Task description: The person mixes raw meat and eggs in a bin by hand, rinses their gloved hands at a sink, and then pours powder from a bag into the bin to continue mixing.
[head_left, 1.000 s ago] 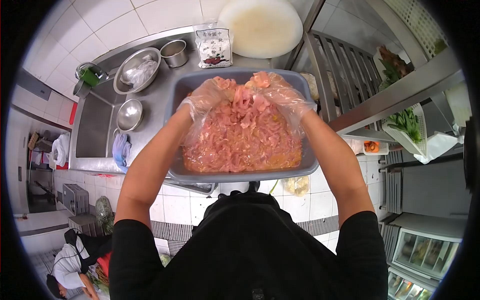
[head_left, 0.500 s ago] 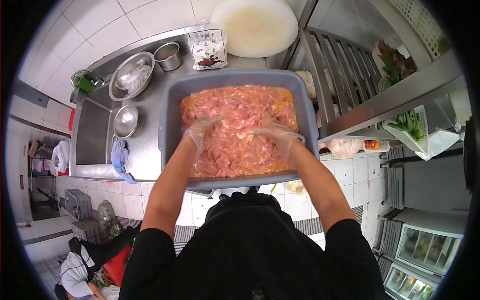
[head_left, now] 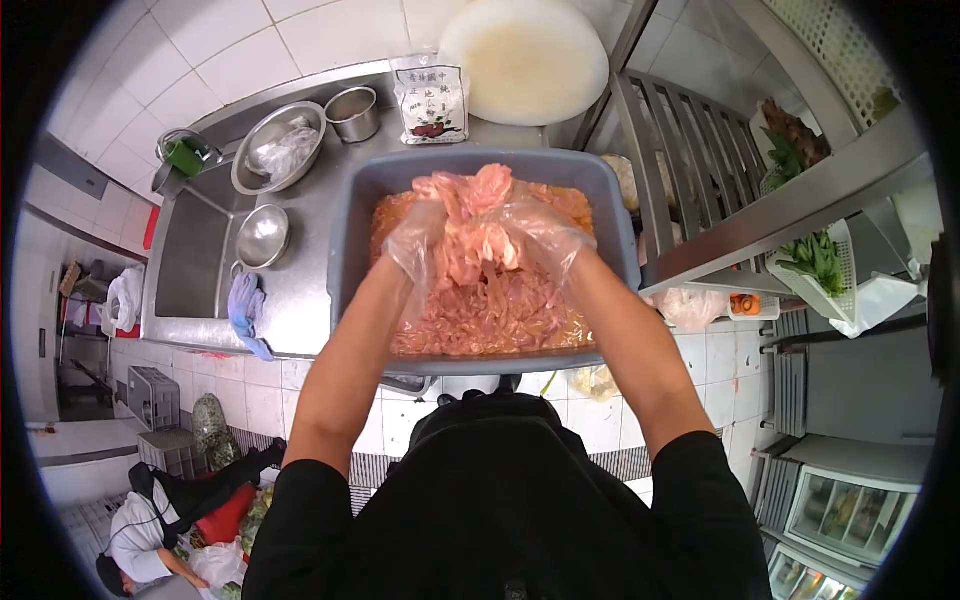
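Note:
A large grey plastic tub holds a wet mass of sliced raw meat in orange-brown liquid. Both my hands wear clear plastic gloves. Between them a heap of meat slices is lifted above the rest. My left hand presses the heap from the left, and my right hand cups it from the right. The fingertips are mostly hidden by meat and glove. Some slices hang from the heap towards the meat below.
Behind the tub stand a printed white bag, a metal pot and a round cutting board. Left are metal bowls, a blue cloth and a sink. A slatted metal rack borders the right. Another person is low at left.
My hands were down in the meat; now they are raised and closer together with a heap of slices between them. The other person at lower left has shifted further into view.

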`<state>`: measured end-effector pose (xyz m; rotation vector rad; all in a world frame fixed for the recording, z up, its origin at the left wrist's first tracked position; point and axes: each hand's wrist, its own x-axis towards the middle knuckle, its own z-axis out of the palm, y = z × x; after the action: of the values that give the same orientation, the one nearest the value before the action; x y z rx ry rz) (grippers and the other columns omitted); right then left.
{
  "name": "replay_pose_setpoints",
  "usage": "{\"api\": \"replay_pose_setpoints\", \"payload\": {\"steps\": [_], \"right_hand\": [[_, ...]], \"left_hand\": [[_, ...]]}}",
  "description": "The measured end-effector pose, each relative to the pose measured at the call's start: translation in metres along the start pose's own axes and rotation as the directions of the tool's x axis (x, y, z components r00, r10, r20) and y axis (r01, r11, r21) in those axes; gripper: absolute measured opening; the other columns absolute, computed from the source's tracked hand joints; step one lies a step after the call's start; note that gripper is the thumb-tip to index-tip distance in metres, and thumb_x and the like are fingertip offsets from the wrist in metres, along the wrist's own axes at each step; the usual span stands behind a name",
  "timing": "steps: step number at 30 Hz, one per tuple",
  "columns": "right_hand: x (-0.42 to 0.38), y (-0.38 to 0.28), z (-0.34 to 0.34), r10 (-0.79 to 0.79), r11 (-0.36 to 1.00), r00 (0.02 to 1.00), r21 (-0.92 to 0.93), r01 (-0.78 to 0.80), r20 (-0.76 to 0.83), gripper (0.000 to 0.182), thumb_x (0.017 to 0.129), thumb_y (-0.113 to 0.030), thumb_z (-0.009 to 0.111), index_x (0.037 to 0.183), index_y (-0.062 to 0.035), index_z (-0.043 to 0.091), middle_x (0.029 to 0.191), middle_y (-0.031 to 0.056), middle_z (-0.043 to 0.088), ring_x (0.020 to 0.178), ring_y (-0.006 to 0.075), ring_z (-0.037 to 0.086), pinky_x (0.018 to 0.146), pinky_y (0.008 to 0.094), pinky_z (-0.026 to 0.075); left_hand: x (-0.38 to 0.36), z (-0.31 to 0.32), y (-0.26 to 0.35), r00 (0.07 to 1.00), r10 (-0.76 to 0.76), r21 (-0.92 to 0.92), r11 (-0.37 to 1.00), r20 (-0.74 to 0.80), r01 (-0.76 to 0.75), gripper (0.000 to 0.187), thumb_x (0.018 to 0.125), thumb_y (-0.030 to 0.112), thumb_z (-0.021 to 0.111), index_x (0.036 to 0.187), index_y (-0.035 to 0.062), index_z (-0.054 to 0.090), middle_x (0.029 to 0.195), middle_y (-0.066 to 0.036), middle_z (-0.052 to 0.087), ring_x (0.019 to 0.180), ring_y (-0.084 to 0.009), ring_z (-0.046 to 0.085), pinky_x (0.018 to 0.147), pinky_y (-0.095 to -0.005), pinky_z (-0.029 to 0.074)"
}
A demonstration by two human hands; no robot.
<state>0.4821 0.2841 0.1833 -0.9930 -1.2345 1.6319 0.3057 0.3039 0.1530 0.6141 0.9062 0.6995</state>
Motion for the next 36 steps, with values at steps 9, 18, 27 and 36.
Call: {"api": "replay_pose_setpoints", "payload": {"steps": [9, 18, 27, 36], "right_hand": [[-0.001, -0.049, -0.014, 0.182, 0.979, 0.975, -0.067, -0.192, -0.128, 0.031, 0.084, -0.034, 0.074, 0.101, -0.0164, 0.055, 0.107, -0.0016, 0.056, 0.105, 0.0114, 0.053, 0.09, 0.0273, 0.043], [0.014, 0.052, -0.13, 0.171, 0.454, 0.931, -0.812, -0.366, -0.324, 0.096, 0.068, -0.038, 0.086, 0.145, -0.0042, 0.039, 0.148, 0.0123, 0.039, 0.137, 0.0231, 0.037, 0.108, 0.0318, 0.035], [0.05, 0.112, -0.093, 0.323, 0.832, 0.903, -0.37, -0.413, -0.282, 0.102, 0.066, -0.043, 0.086, 0.146, -0.0021, 0.038, 0.148, 0.0141, 0.042, 0.139, 0.0263, 0.036, 0.115, 0.0353, 0.027], [0.026, 0.103, -0.043, 0.11, 0.993, 0.993, -0.035, -0.109, 0.035, 0.046, 0.081, -0.024, 0.079, 0.118, -0.0005, 0.064, 0.116, 0.0052, 0.065, 0.111, 0.0141, 0.056, 0.097, 0.0263, 0.042]], "left_hand": [[0.039, -0.05, 0.046, 0.941, 0.337, 0.513, 0.806, 0.012, -0.295, 0.018, 0.092, 0.026, 0.067, 0.093, 0.0084, 0.066, 0.088, 0.003, 0.062, 0.08, -0.0084, 0.056, 0.069, -0.026, 0.047], [0.072, -0.109, 0.033, 0.976, 0.156, 0.849, 0.526, -0.151, 0.047, 0.055, 0.084, 0.046, 0.07, 0.122, 0.0071, 0.062, 0.116, -0.01, 0.063, 0.106, -0.0199, 0.06, 0.082, -0.0316, 0.052], [0.11, -0.046, -0.035, 0.989, 0.037, 0.589, 0.806, -0.146, 0.057, 0.07, 0.088, 0.051, 0.066, 0.133, -0.001, 0.055, 0.136, -0.008, 0.056, 0.126, -0.0207, 0.051, 0.105, -0.0311, 0.038], [0.037, -0.019, -0.044, 0.975, 0.043, 0.266, 0.964, -0.219, 0.017, 0.028, 0.092, 0.022, 0.063, 0.112, 0.0031, 0.069, 0.107, -0.005, 0.067, 0.098, -0.0138, 0.06, 0.09, -0.029, 0.047]]}}
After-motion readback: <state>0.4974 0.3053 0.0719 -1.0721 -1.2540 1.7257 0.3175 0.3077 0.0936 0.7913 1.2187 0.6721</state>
